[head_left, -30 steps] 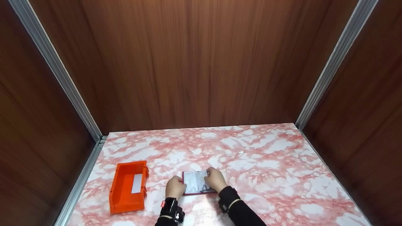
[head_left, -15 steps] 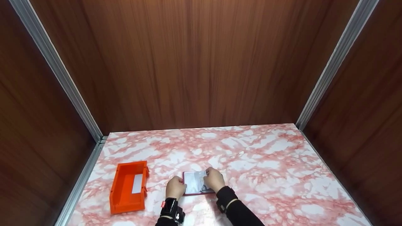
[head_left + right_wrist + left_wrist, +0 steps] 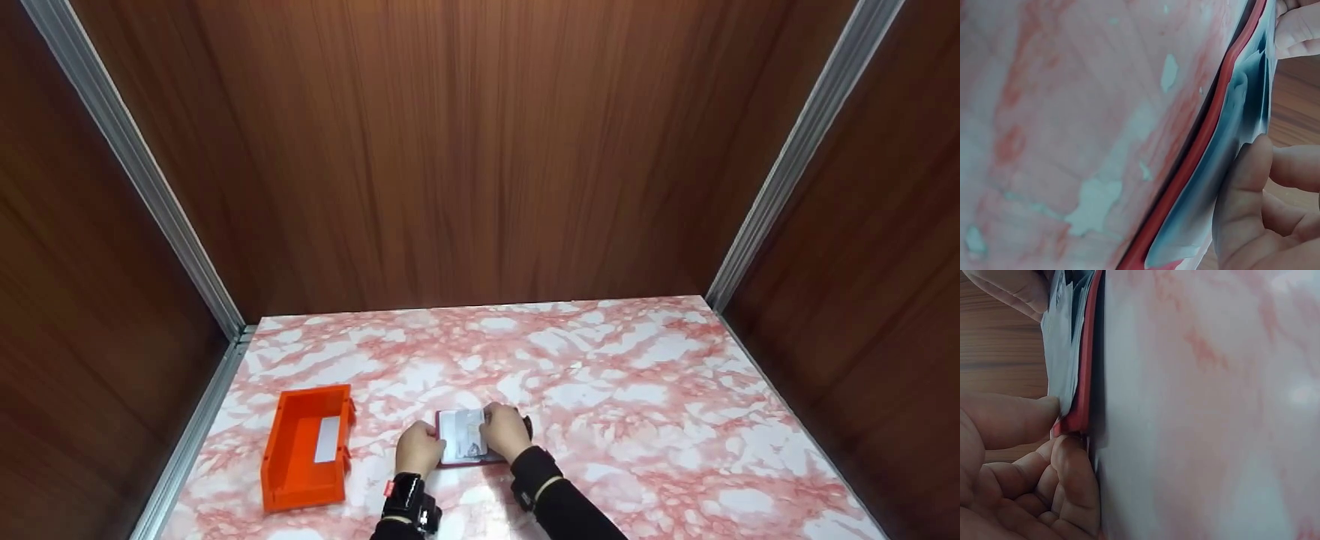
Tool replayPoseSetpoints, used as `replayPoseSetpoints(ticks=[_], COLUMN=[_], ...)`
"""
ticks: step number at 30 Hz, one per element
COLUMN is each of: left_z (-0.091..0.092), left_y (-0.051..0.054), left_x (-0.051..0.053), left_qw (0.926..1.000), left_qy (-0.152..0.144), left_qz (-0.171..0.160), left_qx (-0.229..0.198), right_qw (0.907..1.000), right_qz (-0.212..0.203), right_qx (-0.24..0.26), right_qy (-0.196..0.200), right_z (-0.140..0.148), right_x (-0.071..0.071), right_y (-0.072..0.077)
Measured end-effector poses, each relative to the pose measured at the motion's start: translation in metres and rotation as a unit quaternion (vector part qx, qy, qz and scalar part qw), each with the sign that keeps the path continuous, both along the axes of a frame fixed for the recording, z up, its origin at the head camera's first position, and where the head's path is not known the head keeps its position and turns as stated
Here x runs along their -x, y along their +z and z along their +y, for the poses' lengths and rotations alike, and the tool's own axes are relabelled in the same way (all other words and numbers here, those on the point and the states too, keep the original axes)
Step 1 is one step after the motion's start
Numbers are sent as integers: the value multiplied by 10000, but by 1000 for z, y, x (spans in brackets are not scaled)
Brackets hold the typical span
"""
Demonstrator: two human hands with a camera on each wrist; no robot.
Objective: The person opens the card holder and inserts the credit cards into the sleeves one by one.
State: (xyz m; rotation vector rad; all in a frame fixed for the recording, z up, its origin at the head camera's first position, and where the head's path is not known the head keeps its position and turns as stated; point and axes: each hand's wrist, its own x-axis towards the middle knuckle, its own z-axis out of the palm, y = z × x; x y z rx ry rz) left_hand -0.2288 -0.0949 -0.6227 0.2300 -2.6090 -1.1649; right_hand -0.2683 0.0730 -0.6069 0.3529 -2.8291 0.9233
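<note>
A small red-covered card holder with clear plastic sleeves [image 3: 450, 429] lies open low on the marbled tabletop. My left hand [image 3: 418, 450] holds its left edge, thumb on the sleeves and fingers at the red cover [image 3: 1088, 365] in the left wrist view. At the other side, my right hand [image 3: 506, 431] pinches a sleeve [image 3: 471, 442] that is lifted and leaning left. In the right wrist view, the thumb and a finger [image 3: 1249, 180] meet at the edge of the loose sleeves, above the cover. My right hand hides part of the holder's right half.
An orange bin [image 3: 304, 495] with a white label [image 3: 327, 439] stands on the left of the pink and white tabletop [image 3: 615, 390]. Brown wood-grain panels [image 3: 465, 150] and metal posts [image 3: 802, 142] enclose the back and sides.
My right hand has shifted slightly left, carrying the pinched sleeve over toward the left half of the holder. My left hand and the bin stay where they were.
</note>
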Motion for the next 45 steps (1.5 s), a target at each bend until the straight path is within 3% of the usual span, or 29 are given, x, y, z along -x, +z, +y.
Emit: replayPoseSetpoints(ticks=[12, 20, 31, 45], left_z=[0, 0, 0, -1], left_y=[3, 3, 2, 2], left_x=[-1, -1, -2, -2], left_qw=[9999, 9999, 9998, 9999], left_qy=[45, 23, -39, -46], left_qz=[-70, 35, 128, 91], left_qx=[-108, -166, -113, -83], right_qw=[9994, 9985, 9988, 9972], right_qz=[77, -156, -22, 114], right_qx=[121, 307, 266, 281], right_qy=[321, 433, 406, 681], right_z=[-5, -8, -11, -4], right_x=[-3, -7, -10, -12], right_y=[4, 8, 7, 11])
